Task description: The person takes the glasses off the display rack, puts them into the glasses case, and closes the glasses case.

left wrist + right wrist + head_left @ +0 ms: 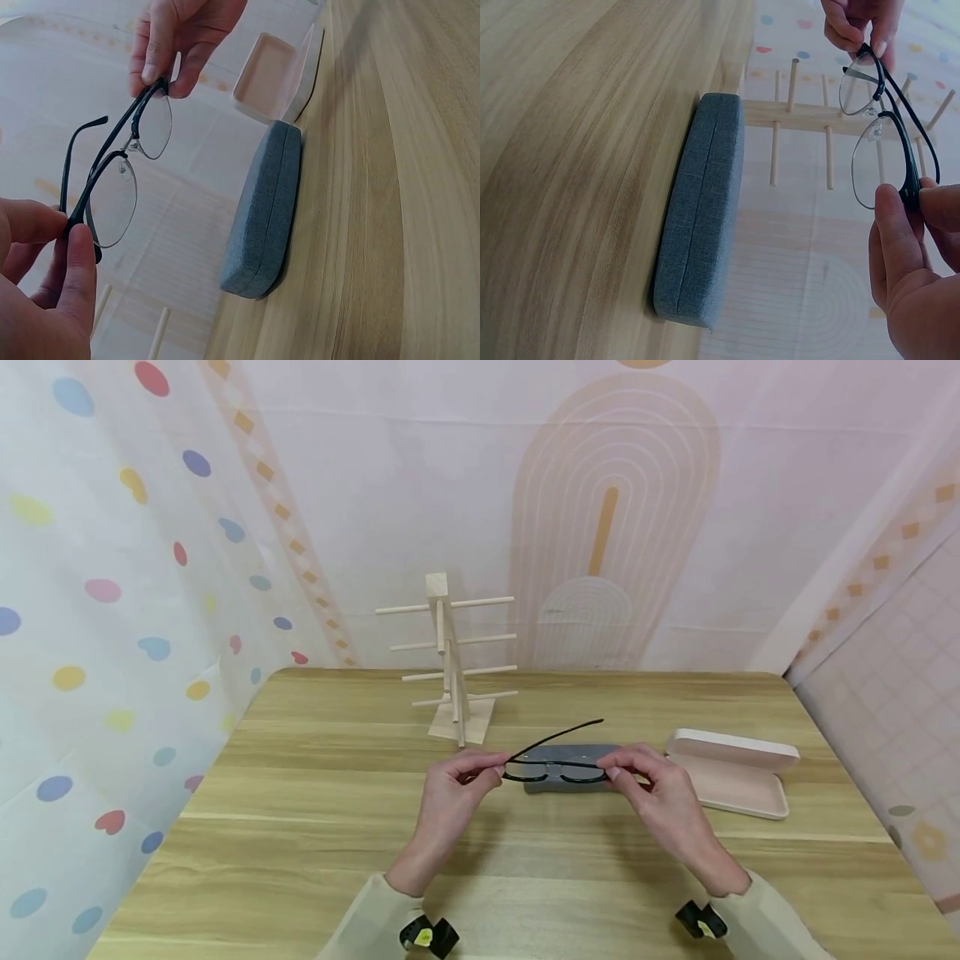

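Both hands hold a pair of black half-rim eyeglasses (555, 764) above the table. My left hand (457, 793) pinches the frame at its left corner, by the hinge. At the opposite corner my right hand (663, 793) grips the frame between thumb and fingers. One temple arm stretches out away from me in the head view; in the left wrist view the other temple looks folded along the frame. Behind and below the eyeglasses lies a closed grey fabric glasses case (262, 214), touched by neither hand. In the right wrist view its seam faces the camera.
A wooden peg stand (447, 652) with several thin rods rises at the back of the table (300, 827). To the right of the grey case sits an opened pale pink glasses case (738, 781). Patterned curtains (420, 485) hang behind and beside the table.
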The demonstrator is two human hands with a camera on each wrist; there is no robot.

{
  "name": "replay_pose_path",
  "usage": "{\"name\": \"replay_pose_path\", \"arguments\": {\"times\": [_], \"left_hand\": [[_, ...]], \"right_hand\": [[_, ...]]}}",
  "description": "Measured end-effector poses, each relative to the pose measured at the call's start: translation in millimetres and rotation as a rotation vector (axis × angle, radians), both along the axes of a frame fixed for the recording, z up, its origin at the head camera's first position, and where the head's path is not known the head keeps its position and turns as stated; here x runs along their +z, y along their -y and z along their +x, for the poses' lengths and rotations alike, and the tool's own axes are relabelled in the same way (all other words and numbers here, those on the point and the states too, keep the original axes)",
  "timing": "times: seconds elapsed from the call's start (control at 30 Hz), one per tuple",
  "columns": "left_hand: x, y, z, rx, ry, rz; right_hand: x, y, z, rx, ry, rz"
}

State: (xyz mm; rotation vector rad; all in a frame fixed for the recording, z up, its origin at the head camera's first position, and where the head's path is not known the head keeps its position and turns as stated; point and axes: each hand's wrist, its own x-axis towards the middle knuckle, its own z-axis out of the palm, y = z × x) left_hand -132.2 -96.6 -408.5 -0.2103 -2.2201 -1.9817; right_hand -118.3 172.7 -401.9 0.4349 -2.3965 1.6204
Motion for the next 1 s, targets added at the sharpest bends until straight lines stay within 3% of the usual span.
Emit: {"name": "replay_pose_path", "arguments": {"times": [0.53,1.0], "left_hand": [[-1.9,-2.4,0.5,-0.011,0.023,-0.069],[-2.3,-2.8,0.4,-0.074,0.119,-0.070]], "right_hand": [[-1.7,-0.2,0.6,-0.029,0.033,-0.030],[-2.7,-5.3,3.3,-0.009,0.056,-0.021]]}}
